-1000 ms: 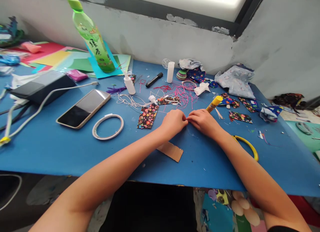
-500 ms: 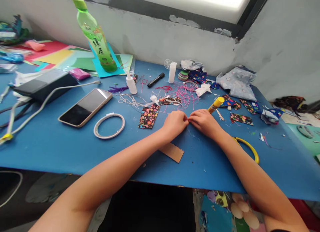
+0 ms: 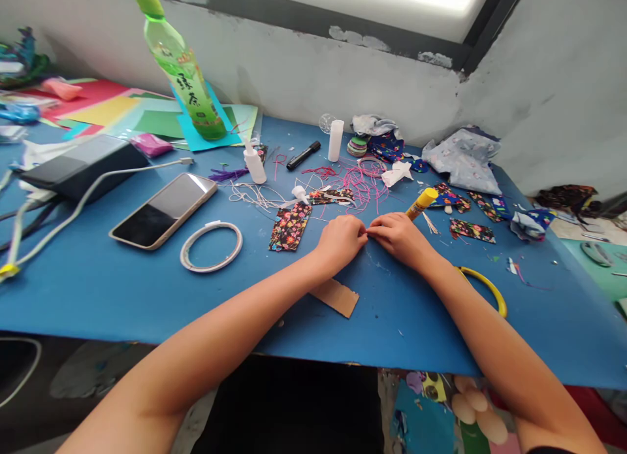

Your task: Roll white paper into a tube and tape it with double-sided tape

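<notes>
My left hand and my right hand meet over the blue table, both closed with fingertips pinched together. Whatever sits between the fingertips is too small and hidden to name. A floral fabric piece lies flat left of my left hand. Partly under my left wrist is a strip of brown cardboard. Just behind my right hand a glue stick with a yellow cap shows. Tangled pink cord and white cord lie beyond the hands.
At left are a phone, a white tape ring and a green tea bottle. A small white squeeze bottle and a black marker stand or lie behind. Yellow ring rests by my right forearm; fabric scraps lie right.
The view has shifted very slightly. Both hands stay pinched together in nearly the same place, and the objects on the table have not moved.
</notes>
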Demonstrator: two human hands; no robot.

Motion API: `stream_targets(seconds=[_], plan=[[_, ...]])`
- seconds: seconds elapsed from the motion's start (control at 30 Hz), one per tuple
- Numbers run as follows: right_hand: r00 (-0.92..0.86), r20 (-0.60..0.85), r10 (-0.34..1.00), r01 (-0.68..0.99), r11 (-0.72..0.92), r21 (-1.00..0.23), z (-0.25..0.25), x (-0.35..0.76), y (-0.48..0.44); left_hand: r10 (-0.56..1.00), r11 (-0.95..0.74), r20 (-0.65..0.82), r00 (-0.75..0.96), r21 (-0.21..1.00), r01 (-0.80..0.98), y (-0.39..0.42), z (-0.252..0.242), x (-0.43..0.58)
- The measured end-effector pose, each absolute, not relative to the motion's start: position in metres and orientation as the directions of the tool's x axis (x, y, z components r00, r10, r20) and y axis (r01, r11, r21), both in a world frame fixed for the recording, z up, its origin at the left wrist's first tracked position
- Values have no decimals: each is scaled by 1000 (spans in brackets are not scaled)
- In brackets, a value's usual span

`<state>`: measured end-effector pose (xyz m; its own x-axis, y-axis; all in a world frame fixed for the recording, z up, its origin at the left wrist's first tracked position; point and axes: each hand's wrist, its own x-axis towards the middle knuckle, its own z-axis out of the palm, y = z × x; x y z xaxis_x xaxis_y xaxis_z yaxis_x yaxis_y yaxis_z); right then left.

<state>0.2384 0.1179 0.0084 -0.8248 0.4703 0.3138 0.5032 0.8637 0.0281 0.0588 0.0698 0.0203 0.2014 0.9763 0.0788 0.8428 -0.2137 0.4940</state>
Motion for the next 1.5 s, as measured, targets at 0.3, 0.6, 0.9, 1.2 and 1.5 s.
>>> stream_targets(seconds=[0.3, 0.6, 0.9, 1.2, 1.5], plan=[[-815, 338, 471, 525, 847, 85, 7, 234, 116, 974, -226, 98, 204, 451, 863, 70, 20, 61], [-800, 354, 484, 523, 852, 18, 5, 236, 118, 989, -144, 54, 138, 574, 806, 76, 18, 56], [-792, 340, 507, 555, 830, 54, 6, 232, 118, 985, -169, 62, 161, 531, 830, 75, 19, 57], [-785, 341, 517, 557, 831, 23, 4, 234, 117, 975, -222, 112, 192, 524, 822, 78, 12, 55], [-782, 345, 520, 569, 821, 52, 7, 232, 114, 965, -261, 125, 229, 515, 817, 77, 16, 54]])
